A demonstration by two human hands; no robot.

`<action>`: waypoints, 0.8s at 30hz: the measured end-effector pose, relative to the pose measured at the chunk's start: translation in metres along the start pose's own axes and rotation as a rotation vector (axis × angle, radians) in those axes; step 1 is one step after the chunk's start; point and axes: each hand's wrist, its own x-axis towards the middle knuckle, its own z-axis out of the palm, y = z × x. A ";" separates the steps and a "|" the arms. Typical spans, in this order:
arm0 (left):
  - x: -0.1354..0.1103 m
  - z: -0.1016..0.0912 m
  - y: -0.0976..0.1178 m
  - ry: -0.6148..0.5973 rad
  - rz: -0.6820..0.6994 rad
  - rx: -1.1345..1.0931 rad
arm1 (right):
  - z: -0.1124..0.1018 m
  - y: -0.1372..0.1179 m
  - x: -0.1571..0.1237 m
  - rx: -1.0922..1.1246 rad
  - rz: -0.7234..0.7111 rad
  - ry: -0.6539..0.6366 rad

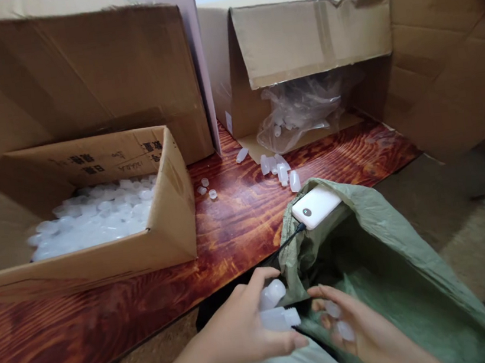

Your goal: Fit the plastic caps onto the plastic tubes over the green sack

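Observation:
My left hand is closed around two small translucent plastic bottles. The upper plastic bottle has a rounded white cap on its end, while the lower bottle shows a bare threaded neck pointing right. Just right of it, my right hand curls its fingers around small translucent caps. A gap separates the two hands. Beneath and beyond them spreads an open green sack, with a white power bank and black cable at its rim.
An open cardboard box full of translucent caps stands left on the reddish wooden table. Several loose bottles and caps lie on the tabletop. Behind, a larger carton contains a clear plastic bag of bottles. More cartons flank it.

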 end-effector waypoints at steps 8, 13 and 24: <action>0.005 0.007 -0.004 -0.110 -0.014 -0.048 | -0.006 -0.015 -0.021 -0.314 -0.230 -0.117; 0.003 0.011 -0.001 -0.144 -0.004 -0.072 | 0.005 -0.024 -0.030 -0.695 -0.406 -0.171; 0.003 0.027 -0.009 -0.015 -0.019 -0.188 | 0.043 0.001 -0.035 -0.452 -0.340 -0.039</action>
